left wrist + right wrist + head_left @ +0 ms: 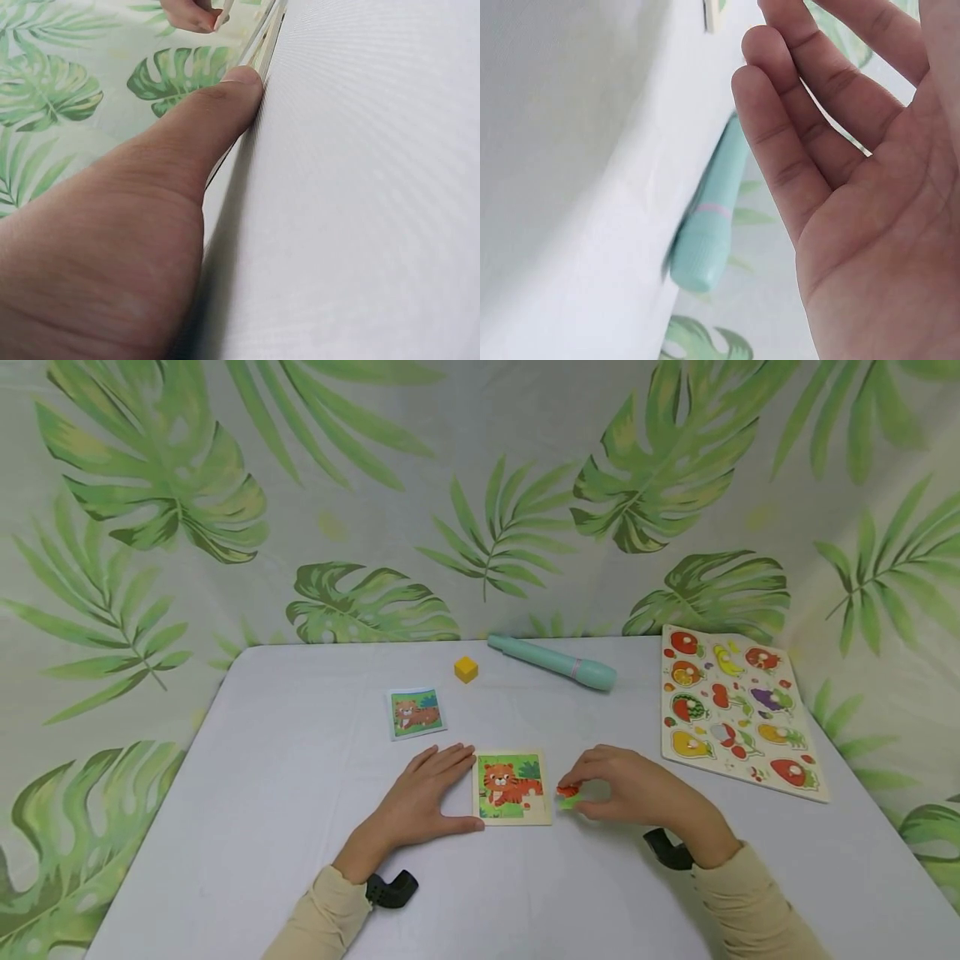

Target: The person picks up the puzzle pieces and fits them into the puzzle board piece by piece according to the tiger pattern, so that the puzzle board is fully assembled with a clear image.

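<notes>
A square tiger jigsaw puzzle [510,787] lies on the table in the head view, its lower right part showing bare wood. My left hand [423,797] rests beside it with fingers straight; the fingertips touch its left edge and the thumb its lower left corner. Just right of the board, my right hand [622,785] pinches a red and green puzzle piece [568,797] between thumb and fingers. In the left wrist view the left thumb [225,105] lies against the board's edge. The right wrist view shows the palm and curled fingers [772,135]; the piece is hidden there.
A tiger picture card [416,713] lies behind the left hand. Farther back are a yellow cube [466,669] and a mint green microphone-shaped stick [555,662]. A fruit puzzle board [738,714] lies at the right edge of the white table [225,827].
</notes>
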Motion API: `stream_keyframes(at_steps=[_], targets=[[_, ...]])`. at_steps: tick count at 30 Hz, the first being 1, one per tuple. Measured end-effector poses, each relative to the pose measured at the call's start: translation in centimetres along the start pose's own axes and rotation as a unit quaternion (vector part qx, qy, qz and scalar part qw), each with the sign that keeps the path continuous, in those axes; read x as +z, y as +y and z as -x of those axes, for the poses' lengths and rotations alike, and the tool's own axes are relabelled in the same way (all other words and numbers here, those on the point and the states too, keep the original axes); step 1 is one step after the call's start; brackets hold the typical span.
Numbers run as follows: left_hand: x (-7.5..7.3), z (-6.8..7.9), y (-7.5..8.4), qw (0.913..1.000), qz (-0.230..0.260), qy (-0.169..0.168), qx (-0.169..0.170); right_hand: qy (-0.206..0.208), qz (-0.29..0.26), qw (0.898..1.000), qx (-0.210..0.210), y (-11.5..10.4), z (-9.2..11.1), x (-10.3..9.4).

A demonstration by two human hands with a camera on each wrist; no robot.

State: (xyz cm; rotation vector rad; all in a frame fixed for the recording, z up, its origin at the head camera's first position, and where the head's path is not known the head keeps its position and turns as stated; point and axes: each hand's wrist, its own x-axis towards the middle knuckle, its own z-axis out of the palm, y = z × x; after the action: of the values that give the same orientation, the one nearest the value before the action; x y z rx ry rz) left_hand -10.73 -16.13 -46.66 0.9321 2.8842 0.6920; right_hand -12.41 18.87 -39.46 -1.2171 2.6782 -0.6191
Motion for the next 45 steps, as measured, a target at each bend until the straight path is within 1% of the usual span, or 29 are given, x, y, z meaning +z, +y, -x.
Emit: stream_keyframes(at_steps=[6, 19, 24, 33, 42, 45], targets=[[0.0, 0.0, -0.1, 1.0, -0.004, 0.004, 0.002, -0.003, 0.005, 1.0, -0.009, -0.4, -0.8, 0.4], [0.1, 0.1, -0.1, 1.0, 0.004, 0.008, 0.005, -0.032, 0.008, 0.999, 0.008, -1.8, -2.4, 1.5], [0.2, 0.1, -0.1, 0.9999, 0.002, 0.01, 0.007, -0.029, 0.013, 0.999, 0.005, -1.7, -2.7, 2.1], [0.3, 0.0, 0.0, 1.0, -0.002, 0.004, 0.002, -0.032, 0.022, 0.999, 0.002, -1.6, -3.2, 3.1], [0.2, -0.1, -0.1, 0.9998, -0.008, 0.013, 0.011, -0.036, 0.028, 0.999, 0.008, -1.6, -3.4, 3.4], [0.2, -0.1, -0.1, 0.9999, -0.007, 0.007, 0.006, -0.038, 0.029, 0.999, 0.011, -1.6, -3.4, 3.4]])
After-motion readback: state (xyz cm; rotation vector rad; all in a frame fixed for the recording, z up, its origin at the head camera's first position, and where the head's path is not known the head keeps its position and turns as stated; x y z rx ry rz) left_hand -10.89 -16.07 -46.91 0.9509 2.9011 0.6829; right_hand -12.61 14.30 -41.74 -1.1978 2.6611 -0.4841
